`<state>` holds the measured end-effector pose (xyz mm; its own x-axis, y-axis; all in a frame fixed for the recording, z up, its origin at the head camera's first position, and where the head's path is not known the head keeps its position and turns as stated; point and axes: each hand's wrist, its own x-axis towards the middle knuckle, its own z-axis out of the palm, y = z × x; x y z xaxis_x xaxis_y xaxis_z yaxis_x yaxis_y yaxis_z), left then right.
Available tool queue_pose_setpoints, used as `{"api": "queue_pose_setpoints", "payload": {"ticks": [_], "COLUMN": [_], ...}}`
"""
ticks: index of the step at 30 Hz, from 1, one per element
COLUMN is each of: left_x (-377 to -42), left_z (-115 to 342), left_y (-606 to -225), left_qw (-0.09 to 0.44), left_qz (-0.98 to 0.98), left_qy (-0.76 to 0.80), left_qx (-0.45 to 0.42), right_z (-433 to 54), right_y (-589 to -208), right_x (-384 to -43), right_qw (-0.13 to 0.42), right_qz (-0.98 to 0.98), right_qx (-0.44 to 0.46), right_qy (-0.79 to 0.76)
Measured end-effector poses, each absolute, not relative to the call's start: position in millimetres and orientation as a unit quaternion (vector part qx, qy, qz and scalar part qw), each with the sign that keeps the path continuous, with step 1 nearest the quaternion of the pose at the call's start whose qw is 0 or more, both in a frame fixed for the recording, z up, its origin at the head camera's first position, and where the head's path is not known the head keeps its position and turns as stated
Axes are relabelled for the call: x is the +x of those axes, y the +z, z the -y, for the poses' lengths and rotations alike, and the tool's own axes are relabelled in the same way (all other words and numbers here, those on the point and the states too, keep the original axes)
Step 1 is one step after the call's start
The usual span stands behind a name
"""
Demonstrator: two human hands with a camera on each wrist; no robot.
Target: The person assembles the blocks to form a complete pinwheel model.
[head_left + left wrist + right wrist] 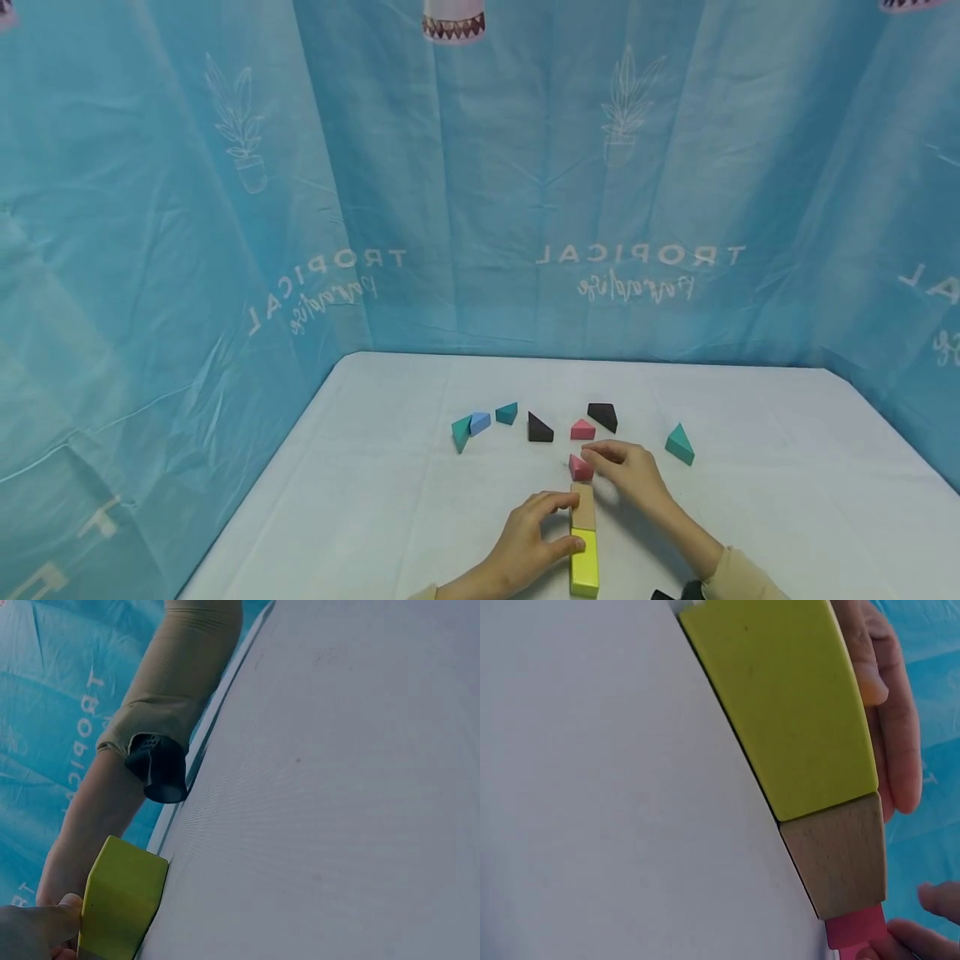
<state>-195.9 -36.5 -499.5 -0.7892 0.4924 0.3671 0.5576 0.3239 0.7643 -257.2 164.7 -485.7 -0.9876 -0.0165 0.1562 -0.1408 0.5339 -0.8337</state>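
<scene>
A yellow block (584, 565) and a plain wooden block (582, 507) lie end to end on the white table (360, 500). My left hand (536, 533) rests against their left side, thumb on the yellow block (120, 900), fingers touching the wooden one. My right hand (626, 468) pinches a pink block (579, 467) at the far end of the wooden block (841, 855). In the right wrist view the yellow block (791, 705), the wooden one and the pink block (855, 928) form one line, with the left hand's fingers (889, 712) beside them.
Loose blocks lie farther back: two teal wedges (461, 433) (507, 412) with a blue piece (479, 422), two black pieces (538, 428) (602, 416), a pink triangle (582, 430), and a teal triangle (679, 444) at the right. Blue curtains (225, 208) wall in the table.
</scene>
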Motion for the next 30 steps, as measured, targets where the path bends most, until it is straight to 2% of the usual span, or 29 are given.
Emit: {"api": "queue_pose_setpoints", "payload": {"ticks": [8, 15, 30], "left_x": [-196, -196, -197], "left_z": [36, 37, 37], "left_y": [-502, -502, -502], "left_qw": [0.032, 0.054, 0.042], "left_qz": [0.811, 0.809, 0.81], "left_qy": [-0.483, -0.473, -0.478], "left_qx": [-0.329, -0.345, -0.338], "right_z": [-159, -156, -155], "right_y": [-488, -489, -486], "right_x": [-260, -257, -243], "right_qw": [0.017, -0.006, -0.003], "right_qz": [0.863, 0.852, 0.868], "right_qx": [0.065, 0.071, 0.081], "right_qy": [0.501, 0.519, 0.489]}}
